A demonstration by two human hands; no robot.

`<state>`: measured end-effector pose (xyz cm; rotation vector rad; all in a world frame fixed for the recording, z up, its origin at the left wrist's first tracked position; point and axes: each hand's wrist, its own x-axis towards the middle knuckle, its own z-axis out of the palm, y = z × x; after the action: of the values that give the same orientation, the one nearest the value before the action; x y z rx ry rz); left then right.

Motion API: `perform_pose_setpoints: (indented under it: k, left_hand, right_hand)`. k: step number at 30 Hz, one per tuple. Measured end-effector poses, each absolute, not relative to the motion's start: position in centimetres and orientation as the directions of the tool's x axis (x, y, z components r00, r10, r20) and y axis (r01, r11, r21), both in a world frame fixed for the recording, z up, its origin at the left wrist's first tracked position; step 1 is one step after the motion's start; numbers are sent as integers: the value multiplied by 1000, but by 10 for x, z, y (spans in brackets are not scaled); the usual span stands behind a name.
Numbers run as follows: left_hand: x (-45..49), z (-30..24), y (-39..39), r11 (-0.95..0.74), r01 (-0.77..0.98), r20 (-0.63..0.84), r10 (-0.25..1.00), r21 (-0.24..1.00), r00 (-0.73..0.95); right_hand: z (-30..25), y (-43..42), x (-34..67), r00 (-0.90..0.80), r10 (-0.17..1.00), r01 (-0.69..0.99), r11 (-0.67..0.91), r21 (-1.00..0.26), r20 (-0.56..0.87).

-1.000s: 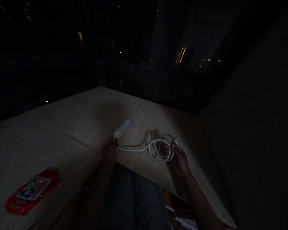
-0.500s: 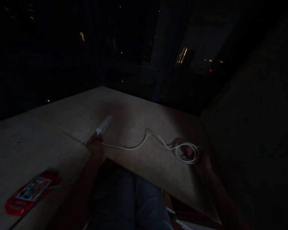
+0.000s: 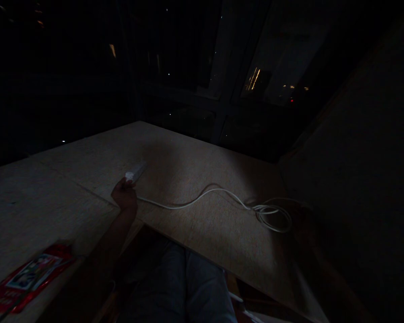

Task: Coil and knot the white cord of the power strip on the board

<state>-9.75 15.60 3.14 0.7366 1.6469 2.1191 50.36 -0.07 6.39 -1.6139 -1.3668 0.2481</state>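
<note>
We note left hand (image 3: 124, 196), fingers clamped on the near end of the white power strip (image 3: 136, 171). Its cord (image 3: 195, 199) trails rightward from the fingers across the table (image 3: 205, 166) to a loose coil (image 3: 274, 216). The right hand (image 3: 305, 224) lies in shadow beside the coil, and we cannot tell its grip. We judge the step as laying the cord out; any further spread calls for slack from the coil.

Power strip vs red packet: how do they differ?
The power strip is white and bar-shaped; the red packet is flat with a printed label. The left hand grips the power strip's near end; the red packet lies untouched. A white cable trails from the power strip, none from the red packet. Both are over the pale boards.
</note>
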Motion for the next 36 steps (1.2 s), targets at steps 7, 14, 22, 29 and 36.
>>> perform_pose_setpoints:
  k: [7, 14, 22, 29, 36]
  left_hand:
    - [-89, 54, 160, -165, 217, 273, 585, 962, -764]
    - [-71, 42, 154, -118, 570, 460, 731, 813, -505]
    - [-41, 25, 147, -217, 650, 514, 800, 728, -309]
    - [-30, 13, 141, -231, 672, 463, 866, 704, -187]
    - [-30, 14, 133, -73, 818, 299, 946, 571, -124]
  right_hand:
    - [115, 3, 496, 327, 837, 763, 40, -645, 439]
    - [157, 10, 423, 450, 855, 63, 258, -964, 258]
    - [185, -5, 359, 183, 976, -312, 176, -934, 123]
    - [201, -17, 336, 48, 990, -233, 141, -962, 133]
    - [201, -16, 333, 71, 992, -352, 119, -929, 100]
